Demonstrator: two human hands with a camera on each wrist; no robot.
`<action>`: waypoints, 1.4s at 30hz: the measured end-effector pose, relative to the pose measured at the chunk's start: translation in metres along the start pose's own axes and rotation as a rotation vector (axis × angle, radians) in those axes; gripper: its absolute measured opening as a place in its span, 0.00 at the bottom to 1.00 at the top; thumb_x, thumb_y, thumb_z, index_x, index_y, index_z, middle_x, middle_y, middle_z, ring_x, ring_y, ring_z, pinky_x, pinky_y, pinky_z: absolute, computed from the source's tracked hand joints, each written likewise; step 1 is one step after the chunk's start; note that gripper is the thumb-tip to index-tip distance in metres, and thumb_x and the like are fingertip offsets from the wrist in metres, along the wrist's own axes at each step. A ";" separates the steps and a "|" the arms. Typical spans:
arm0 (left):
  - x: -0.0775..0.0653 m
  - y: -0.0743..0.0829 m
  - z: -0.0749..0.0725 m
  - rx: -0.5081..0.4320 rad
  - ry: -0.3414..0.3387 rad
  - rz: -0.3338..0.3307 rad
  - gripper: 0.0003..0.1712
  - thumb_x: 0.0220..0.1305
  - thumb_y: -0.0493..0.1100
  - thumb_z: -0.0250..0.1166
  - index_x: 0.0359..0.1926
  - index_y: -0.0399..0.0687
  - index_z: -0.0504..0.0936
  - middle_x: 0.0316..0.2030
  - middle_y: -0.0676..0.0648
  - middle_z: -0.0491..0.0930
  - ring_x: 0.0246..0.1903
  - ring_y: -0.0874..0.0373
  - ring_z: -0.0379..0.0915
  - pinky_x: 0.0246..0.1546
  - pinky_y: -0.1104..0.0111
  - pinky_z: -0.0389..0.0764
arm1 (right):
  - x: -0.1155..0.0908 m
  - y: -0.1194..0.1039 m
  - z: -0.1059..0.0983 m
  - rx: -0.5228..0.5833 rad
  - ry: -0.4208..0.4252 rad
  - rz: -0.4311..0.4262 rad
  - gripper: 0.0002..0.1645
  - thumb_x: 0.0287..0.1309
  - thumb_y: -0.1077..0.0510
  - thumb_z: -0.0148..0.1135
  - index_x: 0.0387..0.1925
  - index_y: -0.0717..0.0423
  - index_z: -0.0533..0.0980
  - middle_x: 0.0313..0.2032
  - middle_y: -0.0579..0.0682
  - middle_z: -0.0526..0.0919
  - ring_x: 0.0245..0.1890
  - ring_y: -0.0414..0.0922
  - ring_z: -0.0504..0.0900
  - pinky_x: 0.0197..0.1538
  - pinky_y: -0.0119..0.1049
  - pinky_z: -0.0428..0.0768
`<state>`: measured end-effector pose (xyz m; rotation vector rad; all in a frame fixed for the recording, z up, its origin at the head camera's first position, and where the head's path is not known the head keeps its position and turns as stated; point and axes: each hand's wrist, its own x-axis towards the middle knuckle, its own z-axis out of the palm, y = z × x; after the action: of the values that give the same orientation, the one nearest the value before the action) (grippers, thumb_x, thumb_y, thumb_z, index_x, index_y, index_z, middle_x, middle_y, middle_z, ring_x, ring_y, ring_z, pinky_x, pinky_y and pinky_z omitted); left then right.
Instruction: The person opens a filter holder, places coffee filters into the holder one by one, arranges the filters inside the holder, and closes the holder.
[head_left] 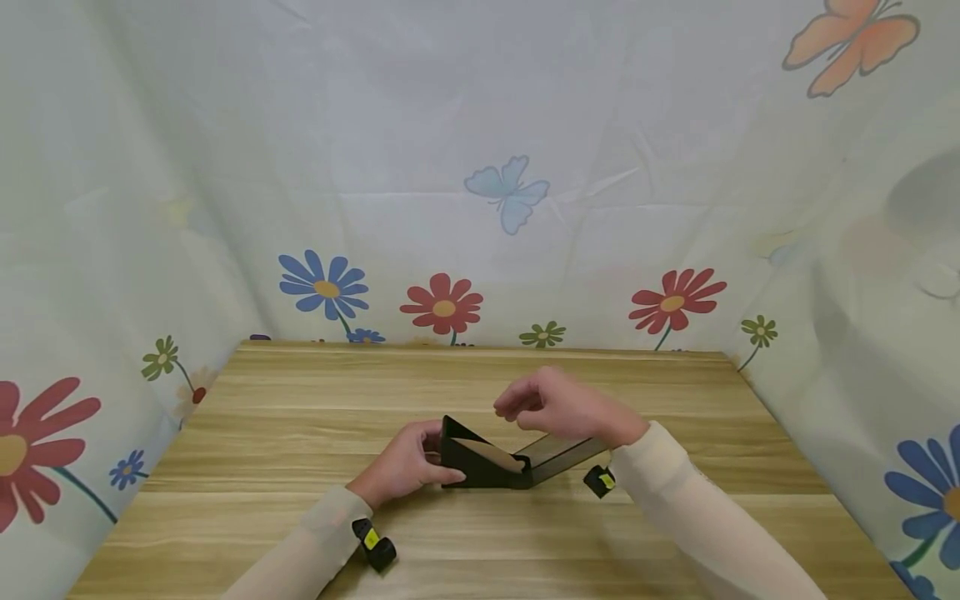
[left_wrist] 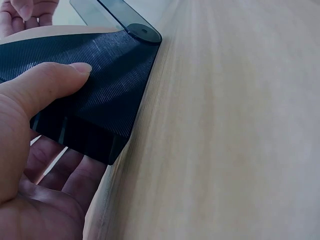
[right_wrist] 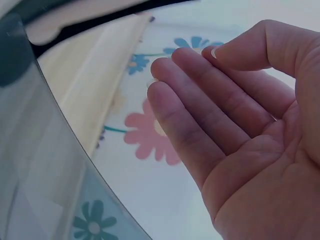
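A black box with finely ribbed sides (head_left: 480,468) rests on the wooden table, its hinged, smoky see-through lid (head_left: 573,457) swung open to the right. My left hand (head_left: 408,462) grips the box's left end; in the left wrist view the thumb (left_wrist: 60,80) presses the ribbed side and the fingers pass behind and beneath. A tan surface (head_left: 491,454) shows within the box, but I cannot tell what it is. Above the lid hovers my right hand (head_left: 562,408), fingers loosely bent, holding nothing. The lid (right_wrist: 45,150) also fills the left of the right wrist view.
The wood-grain table (head_left: 337,375) extends around the box. White cloth (head_left: 375,125) printed with flowers and butterflies hangs behind it and on both sides. A small black and yellow device (head_left: 373,543) sits on the left wrist, another (head_left: 600,481) on the right.
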<state>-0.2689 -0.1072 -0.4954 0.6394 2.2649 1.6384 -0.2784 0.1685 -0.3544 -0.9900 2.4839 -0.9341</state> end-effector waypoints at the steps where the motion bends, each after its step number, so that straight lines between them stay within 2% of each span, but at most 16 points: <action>1: 0.000 0.000 0.000 -0.003 0.000 -0.003 0.24 0.55 0.43 0.80 0.53 0.52 0.84 0.49 0.49 0.87 0.48 0.57 0.83 0.54 0.65 0.82 | -0.001 0.000 -0.003 0.016 0.007 -0.003 0.17 0.66 0.67 0.60 0.53 0.58 0.84 0.48 0.50 0.89 0.48 0.46 0.88 0.54 0.39 0.85; 7: -0.001 0.001 0.000 -0.018 0.001 -0.007 0.24 0.55 0.43 0.80 0.52 0.51 0.84 0.49 0.48 0.86 0.47 0.57 0.83 0.52 0.67 0.83 | -0.006 0.004 -0.021 0.006 0.074 -0.002 0.15 0.68 0.63 0.62 0.54 0.60 0.83 0.50 0.54 0.89 0.50 0.50 0.88 0.53 0.42 0.85; 12: 0.000 -0.001 0.000 -0.014 0.001 -0.011 0.24 0.55 0.43 0.80 0.52 0.51 0.84 0.49 0.49 0.86 0.47 0.57 0.83 0.50 0.70 0.82 | -0.008 0.013 -0.035 0.016 0.142 0.045 0.15 0.69 0.59 0.64 0.54 0.57 0.83 0.51 0.54 0.89 0.51 0.48 0.87 0.53 0.42 0.85; 19: 0.001 -0.002 -0.001 -0.022 0.000 -0.009 0.24 0.55 0.42 0.80 0.52 0.51 0.84 0.49 0.48 0.86 0.47 0.56 0.83 0.49 0.71 0.82 | -0.008 0.043 -0.051 0.043 0.228 0.101 0.14 0.69 0.55 0.66 0.52 0.55 0.85 0.48 0.52 0.89 0.48 0.45 0.87 0.52 0.37 0.84; 23: 0.001 -0.003 -0.001 -0.027 -0.001 -0.013 0.24 0.55 0.42 0.80 0.52 0.51 0.84 0.49 0.48 0.86 0.47 0.56 0.83 0.48 0.71 0.82 | -0.008 0.068 -0.057 0.058 0.251 0.136 0.15 0.69 0.55 0.65 0.53 0.58 0.84 0.48 0.56 0.88 0.47 0.45 0.87 0.50 0.38 0.84; 29: 0.000 -0.002 0.000 -0.021 -0.006 -0.011 0.24 0.55 0.43 0.80 0.53 0.51 0.83 0.48 0.48 0.86 0.47 0.56 0.83 0.49 0.68 0.83 | -0.011 0.104 -0.058 0.169 0.251 0.241 0.19 0.70 0.56 0.63 0.56 0.64 0.81 0.47 0.56 0.88 0.46 0.50 0.87 0.49 0.40 0.86; 33: 0.000 -0.002 0.000 -0.021 -0.004 -0.019 0.25 0.55 0.43 0.80 0.53 0.51 0.83 0.48 0.48 0.86 0.46 0.56 0.83 0.48 0.67 0.83 | -0.010 0.124 -0.054 0.197 0.241 0.273 0.19 0.71 0.55 0.63 0.55 0.65 0.81 0.48 0.57 0.88 0.49 0.56 0.87 0.52 0.47 0.85; 38: 0.000 -0.001 0.000 -0.027 -0.005 -0.035 0.25 0.54 0.45 0.81 0.53 0.54 0.83 0.48 0.49 0.86 0.46 0.55 0.83 0.47 0.66 0.83 | -0.004 0.143 -0.048 0.149 0.235 0.304 0.19 0.70 0.55 0.64 0.54 0.64 0.82 0.48 0.63 0.87 0.47 0.59 0.86 0.53 0.54 0.84; 42: 0.000 -0.002 -0.001 -0.041 -0.008 -0.040 0.26 0.54 0.46 0.81 0.53 0.56 0.83 0.49 0.50 0.85 0.47 0.55 0.83 0.46 0.66 0.83 | 0.002 0.154 -0.042 0.083 0.238 0.307 0.20 0.68 0.55 0.66 0.53 0.66 0.82 0.47 0.61 0.87 0.45 0.58 0.85 0.51 0.54 0.84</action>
<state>-0.2697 -0.1079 -0.4967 0.5859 2.2180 1.6558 -0.3769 0.2708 -0.4266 -0.4741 2.6609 -1.0935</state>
